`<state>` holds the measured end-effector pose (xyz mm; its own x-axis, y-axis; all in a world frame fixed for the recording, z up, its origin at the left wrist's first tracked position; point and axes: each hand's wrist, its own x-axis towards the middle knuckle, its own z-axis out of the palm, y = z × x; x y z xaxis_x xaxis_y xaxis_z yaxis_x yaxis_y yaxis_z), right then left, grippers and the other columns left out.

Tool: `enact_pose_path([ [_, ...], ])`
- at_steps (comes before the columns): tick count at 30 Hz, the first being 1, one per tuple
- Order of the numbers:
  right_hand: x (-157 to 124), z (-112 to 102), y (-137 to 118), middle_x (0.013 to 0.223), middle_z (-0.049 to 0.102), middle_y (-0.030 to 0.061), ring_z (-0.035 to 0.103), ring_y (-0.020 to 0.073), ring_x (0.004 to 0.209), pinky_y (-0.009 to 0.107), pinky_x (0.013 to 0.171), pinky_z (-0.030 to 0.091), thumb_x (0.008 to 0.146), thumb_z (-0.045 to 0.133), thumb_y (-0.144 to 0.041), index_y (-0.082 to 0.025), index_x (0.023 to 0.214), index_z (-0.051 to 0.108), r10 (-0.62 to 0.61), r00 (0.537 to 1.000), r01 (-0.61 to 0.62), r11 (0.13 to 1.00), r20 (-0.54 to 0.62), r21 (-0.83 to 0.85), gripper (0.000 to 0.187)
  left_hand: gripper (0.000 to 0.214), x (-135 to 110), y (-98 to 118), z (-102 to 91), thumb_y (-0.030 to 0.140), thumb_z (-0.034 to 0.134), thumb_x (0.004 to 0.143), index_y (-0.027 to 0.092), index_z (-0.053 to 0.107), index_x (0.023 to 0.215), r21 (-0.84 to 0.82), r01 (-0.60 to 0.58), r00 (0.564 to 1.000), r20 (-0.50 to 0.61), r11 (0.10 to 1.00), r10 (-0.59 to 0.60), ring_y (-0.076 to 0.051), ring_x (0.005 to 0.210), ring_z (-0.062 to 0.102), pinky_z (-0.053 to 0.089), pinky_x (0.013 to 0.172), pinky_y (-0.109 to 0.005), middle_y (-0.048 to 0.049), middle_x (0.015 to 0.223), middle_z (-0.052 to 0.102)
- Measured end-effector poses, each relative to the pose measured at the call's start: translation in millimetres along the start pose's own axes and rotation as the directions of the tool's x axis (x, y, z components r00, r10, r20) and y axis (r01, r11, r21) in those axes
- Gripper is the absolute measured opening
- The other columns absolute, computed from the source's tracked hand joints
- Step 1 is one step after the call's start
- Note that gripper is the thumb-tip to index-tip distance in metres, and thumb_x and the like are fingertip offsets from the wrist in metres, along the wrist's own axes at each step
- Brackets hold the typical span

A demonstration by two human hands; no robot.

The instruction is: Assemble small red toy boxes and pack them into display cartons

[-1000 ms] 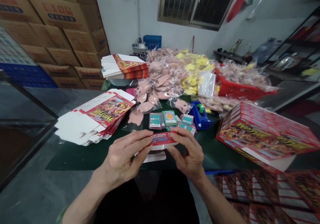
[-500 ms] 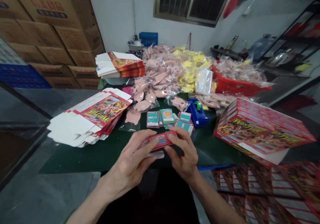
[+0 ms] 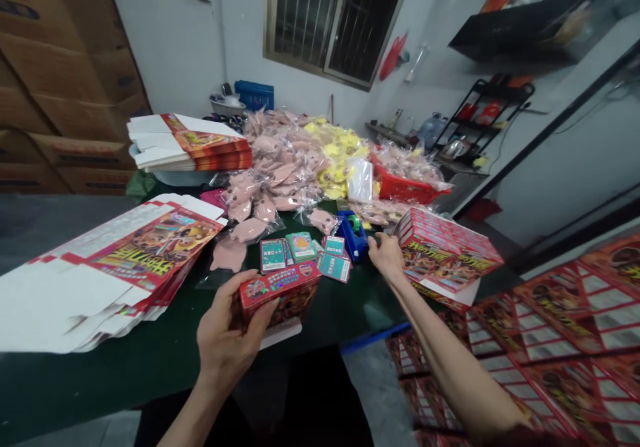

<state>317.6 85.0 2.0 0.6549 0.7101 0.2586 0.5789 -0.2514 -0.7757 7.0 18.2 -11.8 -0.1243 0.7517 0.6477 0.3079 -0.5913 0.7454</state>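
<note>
My left hand [image 3: 233, 330] is closed around a small red printed carton [image 3: 280, 284], thumb on its near side. A white flap sticks out at the carton's lower edge. My right hand [image 3: 387, 255] reaches out to the right, holding nothing that I can see. Its fingers are partly bent and a little apart, with the tips beside a blue tape dispenser [image 3: 353, 237] that carries a green roll. Whether they touch it I cannot tell. Small piles of cards [image 3: 274, 255] lie just beyond the carton on the dark green table [image 3: 345, 314].
Flat printed cartons [image 3: 150, 254] are stacked at left, more [image 3: 190, 144] behind. Bagged pink plush pieces [image 3: 280, 160] and yellow ones [image 3: 337, 154] heap at the back near a red basket [image 3: 410, 187]. Filled red boxes [image 3: 450, 260] stand right; more boxes [image 3: 555, 314] lie below.
My right hand has let go of the carton and moved right to the tape dispenser. My left hand alone holds the carton, now turned to show its front. The view has swung right.
</note>
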Motion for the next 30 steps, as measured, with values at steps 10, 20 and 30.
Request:
enact_pose_path([
  [10,24,1,-11,0.114,0.057,0.0074,0.058,0.0193,0.096,0.039,0.080,0.051,0.088,0.055,-0.032,-0.015,0.114,0.054,0.418,0.859,-0.419,0.906,0.295,-0.063,0.031,0.033,5,-8,0.8,0.024,0.066,0.074,0.018,0.057,0.105,0.005,-0.078,0.997,0.022,0.997,0.078,-0.012,0.071,0.064,0.053,0.068,-0.020,-0.0015,0.090,0.066],
  [20,3,20,-13,0.111,0.057,0.0072,0.060,0.0172,0.091,0.036,0.076,0.053,0.089,0.053,-0.031,-0.015,0.114,0.053,0.484,0.863,-0.504,0.799,0.147,0.328,0.030,0.031,6,-8,1.2,0.022,0.066,0.075,0.018,0.056,0.104,-0.033,-0.076,0.997,0.012,0.997,0.076,-0.010,0.069,0.062,0.051,0.068,-0.018,-0.0004,0.089,0.064],
  [30,-25,40,18,0.113,0.057,0.0077,0.059,0.0187,0.095,0.039,0.080,0.051,0.088,0.053,-0.032,-0.015,0.115,0.053,0.519,0.842,-0.530,0.742,0.150,0.410,0.031,0.035,0,-6,2.0,0.021,0.069,0.071,0.018,0.058,0.104,0.014,-0.006,1.000,-0.022,1.000,0.006,-0.010,0.066,0.062,0.050,0.063,-0.018,0.0007,0.084,0.065],
])
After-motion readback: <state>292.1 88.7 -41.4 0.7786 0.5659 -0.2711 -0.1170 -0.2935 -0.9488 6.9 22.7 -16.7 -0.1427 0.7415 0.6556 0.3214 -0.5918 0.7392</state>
